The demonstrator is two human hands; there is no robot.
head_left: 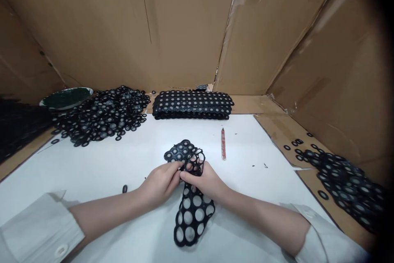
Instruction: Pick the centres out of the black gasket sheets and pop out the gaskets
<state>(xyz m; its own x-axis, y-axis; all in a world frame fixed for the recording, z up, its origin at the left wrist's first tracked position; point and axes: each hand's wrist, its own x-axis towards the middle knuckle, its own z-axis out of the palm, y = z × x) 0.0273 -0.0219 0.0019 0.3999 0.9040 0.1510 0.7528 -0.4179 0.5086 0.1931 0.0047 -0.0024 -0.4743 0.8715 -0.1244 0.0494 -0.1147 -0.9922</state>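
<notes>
Both hands meet at a black rubber sheet (189,213) full of round holes, held bunched and twisted at its middle. My left hand (161,179) is closed, pinching the bunched middle from the left. From the right, my right hand (209,181) grips it too, thumb pressed against the fold. Beyond my fingers, the sheet's far end still has round washer-like rings (182,148) in it, while the near end hangs down with open holes. Thin, web-like loops stick up between my hands. My fingers hide exactly what lies at the pinch.
A large heap of loose black rings (104,117) lies at left, beside a shallow green dish (67,98). Stacked ringed sheets (193,105) stand at the back. A red pointed tool (223,144) lies right of centre. More black pieces (344,185) pile up at right. Cardboard walls (184,29) enclose the white surface.
</notes>
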